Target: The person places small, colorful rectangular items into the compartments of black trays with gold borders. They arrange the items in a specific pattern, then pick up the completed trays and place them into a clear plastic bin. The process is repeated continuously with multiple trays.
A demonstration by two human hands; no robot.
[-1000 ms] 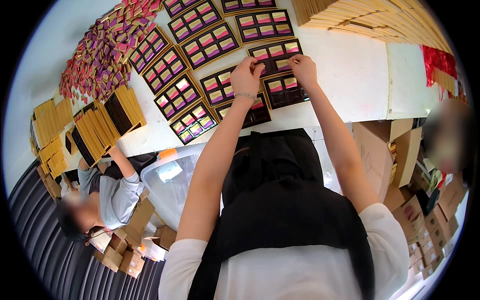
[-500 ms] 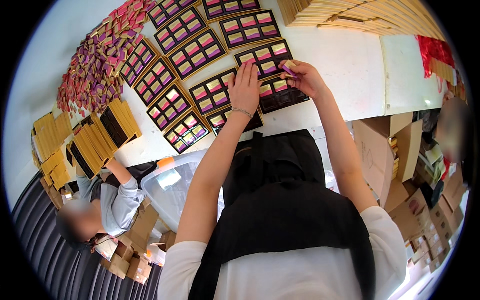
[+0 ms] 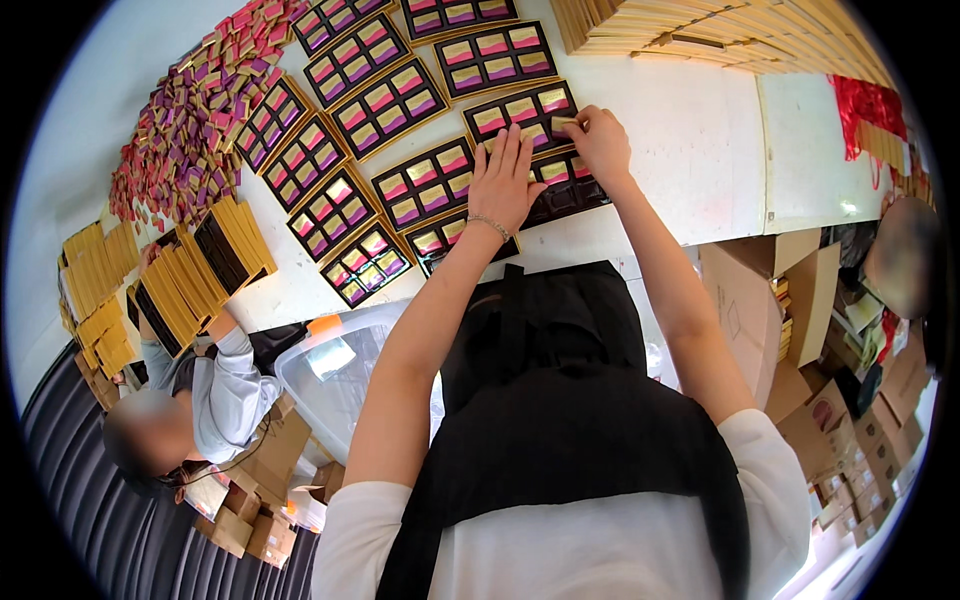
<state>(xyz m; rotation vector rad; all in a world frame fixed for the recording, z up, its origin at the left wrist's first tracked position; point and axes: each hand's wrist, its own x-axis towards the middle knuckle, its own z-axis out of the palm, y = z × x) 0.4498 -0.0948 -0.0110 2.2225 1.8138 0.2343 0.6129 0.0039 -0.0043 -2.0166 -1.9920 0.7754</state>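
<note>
My right grip [image 3: 602, 145] was closed on a small, flat, shiny gold piece [image 3: 563, 124], pinched between my thumb and finger. The piece was at the near right corner slot of a black, flat, six-slot tray with gold sides [image 3: 541, 117]. I could not tell if it was all the way down in the slot, as my fingers hid part of it.

My left grip [image 3: 502, 185] was loose, with the fingers spread out flat and no pinch on anything that I could see. It lay over the near left part of that same tray. My left thumb was just beside the next black tray with bare slots [image 3: 565, 203], the one nearer to me.

The trays sat close together on the long white surface [image 3: 680, 150]. A big heap of small pink, purple and gold pieces [image 3: 200, 130] was well apart from my grips, on the far left.

To do this well, I thought I should hold the piece by its edges, line it up with the slot, and press softly and flat. A hard push could dent the shiny top, and a crooked one could bump the piece beside it.
</note>
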